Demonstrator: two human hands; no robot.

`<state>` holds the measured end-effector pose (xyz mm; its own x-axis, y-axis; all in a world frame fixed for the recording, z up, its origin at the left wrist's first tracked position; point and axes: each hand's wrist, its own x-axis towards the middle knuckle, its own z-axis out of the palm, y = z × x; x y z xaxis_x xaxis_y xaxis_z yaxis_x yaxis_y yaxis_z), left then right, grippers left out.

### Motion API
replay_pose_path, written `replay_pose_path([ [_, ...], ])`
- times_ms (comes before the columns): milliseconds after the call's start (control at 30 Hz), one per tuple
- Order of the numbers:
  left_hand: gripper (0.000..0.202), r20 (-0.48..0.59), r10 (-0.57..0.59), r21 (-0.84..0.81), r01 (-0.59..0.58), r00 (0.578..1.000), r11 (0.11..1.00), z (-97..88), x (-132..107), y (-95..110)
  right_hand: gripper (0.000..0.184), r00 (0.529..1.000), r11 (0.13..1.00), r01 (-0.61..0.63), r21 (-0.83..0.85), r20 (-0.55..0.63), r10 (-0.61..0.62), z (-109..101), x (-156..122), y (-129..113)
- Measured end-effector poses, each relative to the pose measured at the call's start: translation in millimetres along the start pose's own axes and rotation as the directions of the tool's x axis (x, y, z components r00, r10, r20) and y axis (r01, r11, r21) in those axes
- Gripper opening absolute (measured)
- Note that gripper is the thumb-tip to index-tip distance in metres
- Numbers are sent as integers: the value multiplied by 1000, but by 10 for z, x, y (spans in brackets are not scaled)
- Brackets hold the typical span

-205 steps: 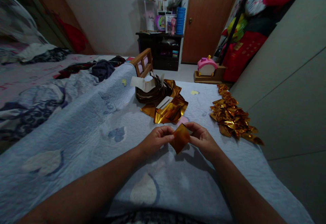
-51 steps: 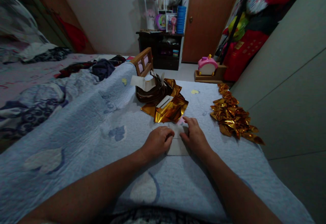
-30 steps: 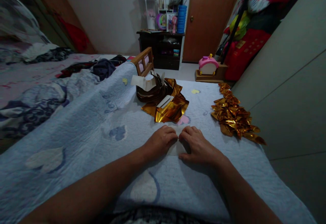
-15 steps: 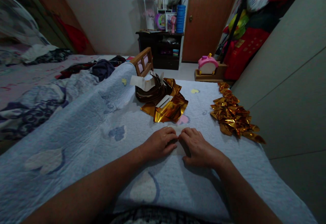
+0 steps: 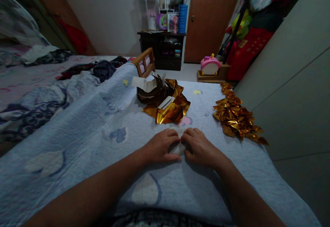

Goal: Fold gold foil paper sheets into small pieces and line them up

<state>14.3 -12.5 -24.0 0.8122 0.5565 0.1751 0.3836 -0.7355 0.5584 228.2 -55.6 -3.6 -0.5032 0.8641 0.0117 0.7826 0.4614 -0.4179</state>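
Viewing the scene from the head camera, we see both forearms enter from the bottom edge and meet just below the centre of the frame. The left hand (image 5: 161,147) and the right hand (image 5: 200,147) lie knuckles up, side by side, their fingertips almost touching. Both rest on a small pale sheet of paper (image 5: 178,148), which lies flat on the pale blue quilt (image 5: 90,134). Only a strip of the sheet shows between the hands, with a little more above the fingers. The left thumb stretches along the near edge of the sheet, and the fingers of both hands curl down onto it. We cannot tell whether either hand pinches the paper or merely presses it.

Just above the hands, at centre frame, lies a loose stack of gold foil sheets (image 5: 171,111) with a white slip on top. A dark coil of brown strips (image 5: 152,94) touches the stack on its upper left side. Right of centre, well apart from the hands, a pile of folded gold pieces (image 5: 235,117) runs along the quilt's edge beside a grey panel (image 5: 291,82). Farther up the frame stand a wooden frame (image 5: 144,63), a pink toy (image 5: 209,65), a dark cabinet (image 5: 162,50) and a brown door (image 5: 211,17).
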Motion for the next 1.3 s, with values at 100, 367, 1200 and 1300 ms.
replay_pose_path([
  [100,48,9,-3,19,3,1000,1000,-7,-10,14,21,1000,1000,-5,11,-18,5,19,13,24],
  [367,27,-19,-22,34,23,1000,999,15,-15,18,16,1000,1000,-7,15,-18,7,3,22,34],
  [1200,54,-35,-32,-102,28,999,994,-36,39,-42,27,999,996,5,84,-33,-2,-9,16,87],
  [1300,62,-29,-17,-71,15,999,997,-40,31,-27,20,999,993,14,114,-39,-10,-18,23,92],
])
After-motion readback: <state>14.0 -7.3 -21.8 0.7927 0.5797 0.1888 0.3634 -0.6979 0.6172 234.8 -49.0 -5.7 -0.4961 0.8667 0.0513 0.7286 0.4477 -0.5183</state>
